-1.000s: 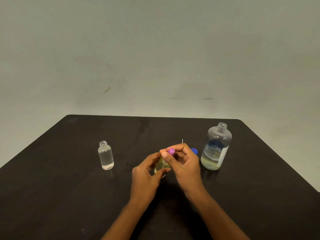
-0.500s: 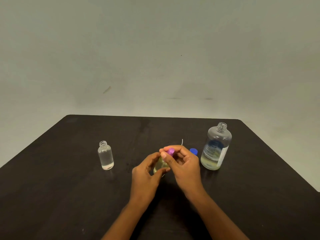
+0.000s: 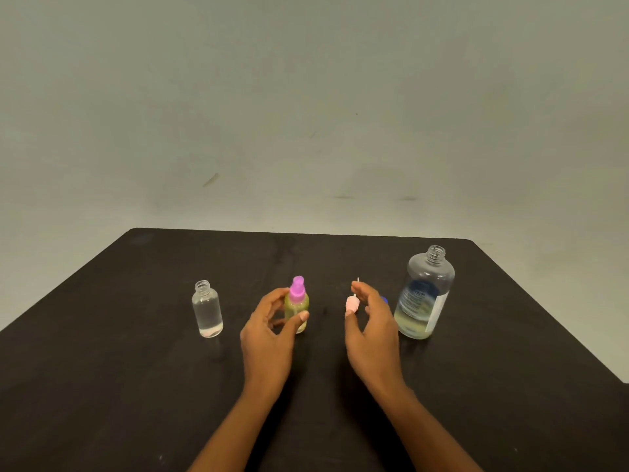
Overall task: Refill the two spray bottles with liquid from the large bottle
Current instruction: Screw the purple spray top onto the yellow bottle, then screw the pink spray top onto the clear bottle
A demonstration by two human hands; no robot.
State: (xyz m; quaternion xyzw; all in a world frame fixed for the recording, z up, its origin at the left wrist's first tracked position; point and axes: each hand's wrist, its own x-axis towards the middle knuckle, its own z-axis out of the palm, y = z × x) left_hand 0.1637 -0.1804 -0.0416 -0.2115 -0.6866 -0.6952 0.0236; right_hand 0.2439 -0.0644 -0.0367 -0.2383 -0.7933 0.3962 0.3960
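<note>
A small spray bottle [image 3: 296, 310] with yellow-green liquid and a purple pump top stands at the table's middle. My left hand [image 3: 272, 332] wraps it, thumb in front and fingers behind. A pale pink spray head [image 3: 352, 304] with a thin tube lies just to the right. My right hand [image 3: 372, 327] curls around it, with thumb and forefinger touching its two ends. An uncapped small clear bottle [image 3: 207, 310] stands to the left. The large bottle [image 3: 425, 294], neck open and yellowish liquid low inside, stands at the right.
A blue cap [image 3: 385, 300] peeks out behind my right hand, beside the large bottle. The dark table [image 3: 136, 386] ends at a rounded far edge, and its right edge slants close to the large bottle. A plain wall is behind.
My right hand left the purple pump top and moved right to the pale pink spray head. The left hand stays around the small bottle, whose purple top now shows fully.
</note>
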